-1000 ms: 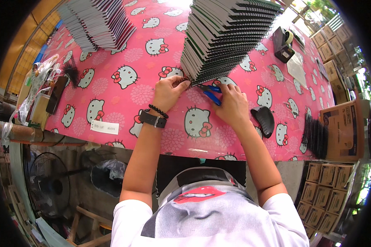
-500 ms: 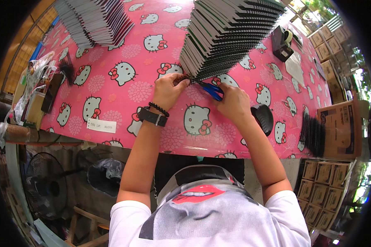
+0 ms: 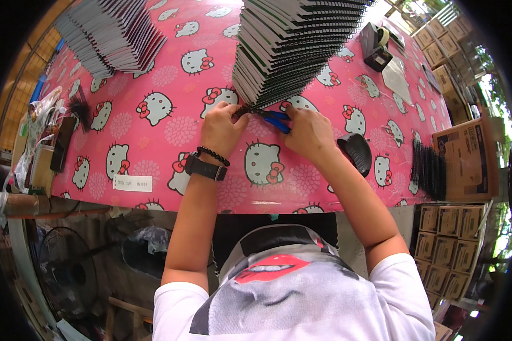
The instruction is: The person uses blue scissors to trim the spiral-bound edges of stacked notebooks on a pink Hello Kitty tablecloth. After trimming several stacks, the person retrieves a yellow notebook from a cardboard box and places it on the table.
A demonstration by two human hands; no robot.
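Observation:
A tall, fanned stack of spiral-bound notebooks stands in front of me, its dark coils facing right. At the stack's nearest lower corner, my left hand is closed, thumb and fingers pinching the end of a dark spiral coil. My right hand is wrapped round the blue handles of a pair of pliers. The jaws point left at the same corner, close to my left fingertips. Whether they bite on the wire is too small to tell.
Another notebook stack stands far left. A tape dispenser sits far right, with a black dish-like object beside my right forearm. Loose black coils lie near a cardboard box. A white paper label lies near the front edge.
The view has shifted, so the table and stacks appear slightly farther left. Both hands stay at the stack's near corner with the pliers and coil; the pliers' handles look a little more spread.

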